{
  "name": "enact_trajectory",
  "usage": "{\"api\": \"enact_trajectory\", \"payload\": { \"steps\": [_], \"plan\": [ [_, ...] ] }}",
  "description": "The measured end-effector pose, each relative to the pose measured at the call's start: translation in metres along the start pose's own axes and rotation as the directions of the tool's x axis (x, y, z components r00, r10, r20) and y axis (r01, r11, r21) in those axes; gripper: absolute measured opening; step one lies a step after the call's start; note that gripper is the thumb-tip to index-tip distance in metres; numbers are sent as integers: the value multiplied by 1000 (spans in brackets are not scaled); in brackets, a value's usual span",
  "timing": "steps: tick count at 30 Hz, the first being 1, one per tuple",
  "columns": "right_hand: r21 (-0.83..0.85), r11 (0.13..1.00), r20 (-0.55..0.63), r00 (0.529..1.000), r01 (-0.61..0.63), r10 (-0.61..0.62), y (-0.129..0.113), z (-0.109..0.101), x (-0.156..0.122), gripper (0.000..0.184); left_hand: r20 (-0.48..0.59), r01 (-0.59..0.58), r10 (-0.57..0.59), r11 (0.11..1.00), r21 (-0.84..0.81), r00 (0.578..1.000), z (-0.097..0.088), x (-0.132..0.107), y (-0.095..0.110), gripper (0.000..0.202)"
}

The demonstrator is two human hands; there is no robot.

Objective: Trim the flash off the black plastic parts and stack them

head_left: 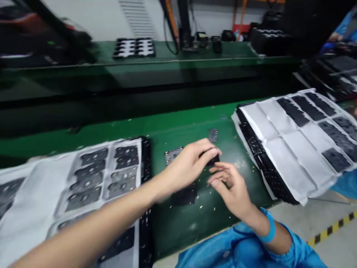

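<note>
My left hand (199, 158) reaches across the middle of the green bench, its thumb and fingers closed at the edge of a small black plate (214, 159). Just below it, my right hand (231, 189) has curved, slightly parted fingers, with nothing visible between them; its fingertips come close to the plate. A grey metal plate with holes (172, 155) lies partly behind my left hand. Farther back is a smaller grey plate (213, 135). Beneath my left wrist lies a dark flat piece (184, 196). Motion blurs fine detail.
Left stands a white-lined tray (41, 182) of dark and grey plates. On the right, a stack of black trays (260, 163) carries a white-lined tray (292, 149) with dark plates. Small bits litter the green bench (206, 227). Behind runs a raised ledge (173, 63).
</note>
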State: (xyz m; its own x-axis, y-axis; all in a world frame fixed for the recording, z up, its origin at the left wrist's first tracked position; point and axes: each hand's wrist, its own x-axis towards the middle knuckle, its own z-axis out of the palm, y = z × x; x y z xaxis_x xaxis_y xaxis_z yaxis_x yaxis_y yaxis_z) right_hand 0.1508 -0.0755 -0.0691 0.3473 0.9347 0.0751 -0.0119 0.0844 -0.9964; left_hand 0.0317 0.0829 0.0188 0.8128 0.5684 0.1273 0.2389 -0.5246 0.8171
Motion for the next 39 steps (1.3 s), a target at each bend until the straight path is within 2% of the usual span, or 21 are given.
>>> {"api": "enact_trajectory", "payload": {
  "steps": [3,6,9,12,15,17,19,23,26,29,34,39],
  "plan": [
    [95,995,28,999,-28,25,-6,8,-1,14,-68,29,-31,999,-30,997,10,-40,15,34],
    [41,999,-10,999,-31,32,-12,6,-7,17,-137,169,-174,984,-52,975,16,-67,23,38],
    [87,994,72,995,-72,66,-16,4,-13,26,-146,277,-299,948,-156,943,27,-86,28,43],
    [106,988,154,983,-115,98,-23,1,-19,23,-156,255,-288,946,-203,945,42,-102,34,36],
    [-19,998,124,990,-64,66,-28,-6,-23,18,-196,214,-248,960,-178,949,54,-116,36,34],
    [-97,995,89,996,-7,16,-29,-13,-22,14,-194,237,-286,941,-241,938,61,-125,33,38],
    [-113,993,103,995,15,-3,-26,-20,-21,12,-189,266,-358,883,-386,914,68,-133,31,40],
    [-138,989,190,982,44,-17,-17,-35,-19,17,-229,238,-463,747,-621,856,84,-139,28,39],
    [-155,984,196,979,87,-56,-14,-42,-16,18,-233,211,-473,710,-672,849,94,-138,26,43],
    [-143,987,204,978,71,-41,-17,-41,-15,23,-235,202,-455,723,-661,859,99,-135,24,44],
    [-179,984,203,979,3,34,-20,-33,-17,19,-238,182,-401,767,-615,885,103,-133,22,40],
    [-121,991,210,975,-50,75,-19,-31,-18,16,-244,166,-395,761,-627,886,108,-132,18,40]
  ]
}}
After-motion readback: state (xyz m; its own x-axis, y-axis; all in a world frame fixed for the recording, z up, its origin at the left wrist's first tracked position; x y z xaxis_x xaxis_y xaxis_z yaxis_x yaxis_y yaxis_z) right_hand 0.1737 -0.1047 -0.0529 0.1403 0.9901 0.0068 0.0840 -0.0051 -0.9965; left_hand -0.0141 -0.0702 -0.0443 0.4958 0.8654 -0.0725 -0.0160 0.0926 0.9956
